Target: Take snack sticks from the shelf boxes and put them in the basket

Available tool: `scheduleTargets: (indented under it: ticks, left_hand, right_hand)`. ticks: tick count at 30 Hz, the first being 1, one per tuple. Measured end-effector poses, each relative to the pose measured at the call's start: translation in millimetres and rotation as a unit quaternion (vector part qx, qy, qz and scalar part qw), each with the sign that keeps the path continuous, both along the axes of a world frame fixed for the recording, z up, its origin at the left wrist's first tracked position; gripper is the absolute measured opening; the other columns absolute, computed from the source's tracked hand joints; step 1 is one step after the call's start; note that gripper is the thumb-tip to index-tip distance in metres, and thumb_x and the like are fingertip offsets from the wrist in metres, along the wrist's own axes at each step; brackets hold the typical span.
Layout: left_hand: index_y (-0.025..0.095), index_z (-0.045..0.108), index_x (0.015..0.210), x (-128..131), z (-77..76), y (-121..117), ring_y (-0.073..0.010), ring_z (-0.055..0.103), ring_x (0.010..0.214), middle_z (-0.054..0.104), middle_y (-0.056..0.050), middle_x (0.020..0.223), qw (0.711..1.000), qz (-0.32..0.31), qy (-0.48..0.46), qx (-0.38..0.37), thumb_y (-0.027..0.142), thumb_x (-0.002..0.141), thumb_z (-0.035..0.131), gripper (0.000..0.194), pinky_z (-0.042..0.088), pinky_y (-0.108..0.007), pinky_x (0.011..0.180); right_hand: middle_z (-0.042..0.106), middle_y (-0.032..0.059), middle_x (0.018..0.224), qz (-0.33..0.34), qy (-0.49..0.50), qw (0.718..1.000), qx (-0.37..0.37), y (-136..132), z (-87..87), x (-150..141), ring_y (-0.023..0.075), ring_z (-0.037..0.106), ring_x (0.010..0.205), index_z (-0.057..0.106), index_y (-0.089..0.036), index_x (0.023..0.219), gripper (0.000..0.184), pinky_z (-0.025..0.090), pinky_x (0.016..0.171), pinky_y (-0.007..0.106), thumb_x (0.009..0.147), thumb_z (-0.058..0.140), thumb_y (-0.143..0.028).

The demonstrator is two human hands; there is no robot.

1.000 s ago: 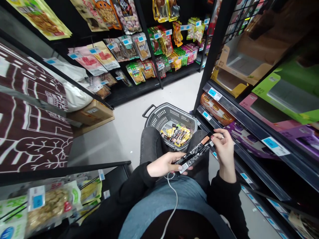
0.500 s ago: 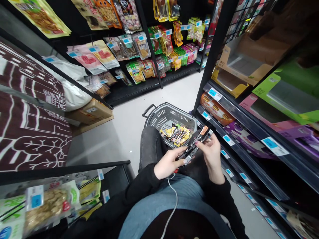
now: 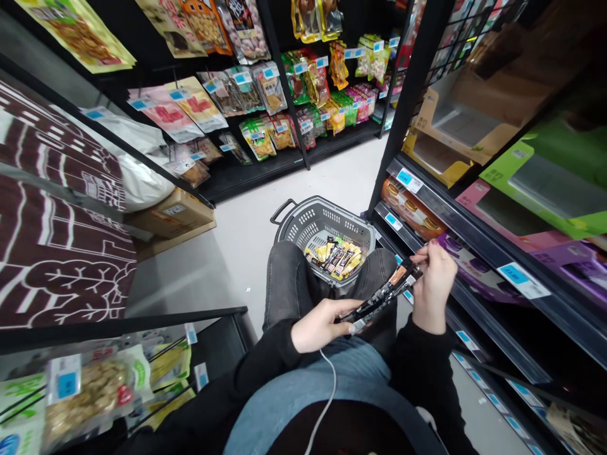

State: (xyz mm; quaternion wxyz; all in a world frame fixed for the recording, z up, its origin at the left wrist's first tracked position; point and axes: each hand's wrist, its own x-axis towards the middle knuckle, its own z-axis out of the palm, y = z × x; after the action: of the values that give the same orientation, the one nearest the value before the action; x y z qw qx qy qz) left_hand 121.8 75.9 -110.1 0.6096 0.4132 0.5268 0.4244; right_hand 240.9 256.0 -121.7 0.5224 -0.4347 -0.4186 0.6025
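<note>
Several slim black snack packets (image 3: pixel 382 297), with an orange-brown patch and white print, lie slantwise over my lap. The near end of the bundle is in my left hand (image 3: pixel 318 322), thumb on top and fingers beneath. At the far end my right hand (image 3: pixel 434 284) is closed in a pinch, its fingertips at the packet ends. A grey plastic basket (image 3: pixel 325 212) stands on the floor in front of my knees. Inside it lies a pile of yellow and black small packets (image 3: pixel 337 256).
Shelves with blue price tags (image 3: pixel 524 278) and cardboard display boxes rise close on my right. Bagged snacks hang on the black rack (image 3: pixel 256 180) ahead. To the left are a brown carton (image 3: pixel 175 218) and a maroon patterned panel (image 3: pixel 61 253); a bag of snacks (image 3: pixel 90 392) hangs low left.
My right hand has moved right and slightly down, from the middle of the black packets to their far end. The bundle has tilted and shifted right, still in my left hand.
</note>
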Motion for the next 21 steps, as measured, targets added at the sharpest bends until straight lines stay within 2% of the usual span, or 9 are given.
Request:
scheduleTargets:
  ticks: [2,5,7,12,17,19,21]
  left_hand:
    - [0.011,0.063,0.112,-0.8,-3.2,-3.0,-0.0154,0.062,0.081,0.070,-0.008,0.097,0.999,0.002,-0.035,-0.020,0.023,0.079,0.061,0.035,0.049,-0.029,0.081]
    - [0.010,0.064,0.109,-3.2,-6.5,-4.6,-0.0170,0.063,0.081,0.069,-0.011,0.100,0.994,0.001,-0.099,-0.047,0.030,0.078,0.064,0.037,0.049,-0.032,0.082]
    - [0.010,0.061,0.114,-5.2,-7.7,-4.2,-0.0198,0.064,0.087,0.068,-0.014,0.104,0.988,0.001,-0.144,-0.059,0.032,0.077,0.066,0.044,0.048,-0.035,0.085]
    - [0.011,0.057,0.121,-9.8,-9.3,-3.2,-0.0234,0.063,0.099,0.064,-0.018,0.115,0.974,-0.020,-0.219,-0.051,0.028,0.075,0.070,0.051,0.044,-0.039,0.093]
    - [0.012,0.057,0.121,-10.5,-10.4,-4.3,-0.0275,0.057,0.113,0.063,-0.016,0.118,0.950,-0.005,-0.310,-0.044,0.020,0.072,0.072,0.051,0.042,-0.042,0.097]
    - [0.012,0.057,0.121,-11.1,-12.0,-4.6,-0.0283,0.056,0.115,0.060,-0.017,0.122,0.930,0.005,-0.364,-0.046,0.013,0.069,0.072,0.054,0.042,-0.042,0.097]
    - [0.011,0.055,0.123,-12.2,-15.3,-4.1,-0.0302,0.055,0.115,0.057,-0.019,0.126,0.898,-0.011,-0.436,-0.057,0.011,0.063,0.075,0.064,0.043,-0.043,0.094]
  right_hand:
    - [0.059,-0.0028,0.052,0.056,-0.002,0.998,0.017,4.5,0.3,10.3,0.0094,0.056,0.046,0.060,-0.017,0.068,0.027,0.045,0.047,0.021,0.073,0.067,-0.043]
    - [0.068,0.0012,0.066,0.196,-0.047,0.979,0.015,6.8,-2.5,21.2,0.0120,0.063,0.061,0.068,-0.018,0.083,0.026,0.049,0.058,0.022,0.064,0.076,-0.033]
    - [0.069,0.0016,0.067,0.241,-0.075,0.968,0.006,6.6,-6.6,23.1,0.0122,0.063,0.062,0.071,-0.018,0.081,0.024,0.049,0.061,0.023,0.060,0.079,-0.027]
    - [0.068,0.0006,0.061,0.170,-0.059,0.984,-0.005,6.1,-14.2,14.3,0.0114,0.060,0.054,0.073,-0.019,0.074,0.018,0.048,0.057,0.024,0.060,0.079,-0.027]
    - [0.068,0.0015,0.059,0.162,-0.043,0.985,-0.028,5.5,-12.3,6.0,0.0116,0.058,0.052,0.072,-0.017,0.073,0.020,0.046,0.056,0.025,0.059,0.079,-0.028]
    - [0.066,0.0006,0.058,0.144,-0.035,0.989,-0.016,3.6,-12.4,3.1,0.0111,0.057,0.052,0.072,-0.017,0.074,0.020,0.046,0.057,0.025,0.060,0.079,-0.029]
    - [0.065,-0.0005,0.059,0.124,-0.023,0.992,0.016,0.5,-13.7,-0.6,0.0105,0.056,0.052,0.071,-0.018,0.075,0.020,0.046,0.057,0.025,0.062,0.078,-0.030]
